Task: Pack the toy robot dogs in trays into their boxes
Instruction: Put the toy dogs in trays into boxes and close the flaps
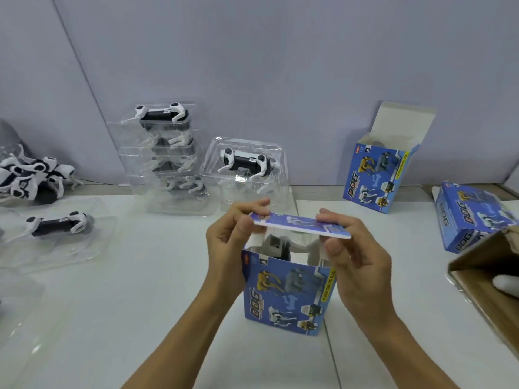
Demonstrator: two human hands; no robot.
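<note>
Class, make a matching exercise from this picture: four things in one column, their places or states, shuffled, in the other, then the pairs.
1. blue printed box top flap
2. stack of clear plastic trays with toy dogs
3. open blue box by the wall
4. brown cardboard carton

A. right edge
B. held in both hands
C. lid up
D. far left of centre

1-B, 2-D, 3-C, 4-A
</note>
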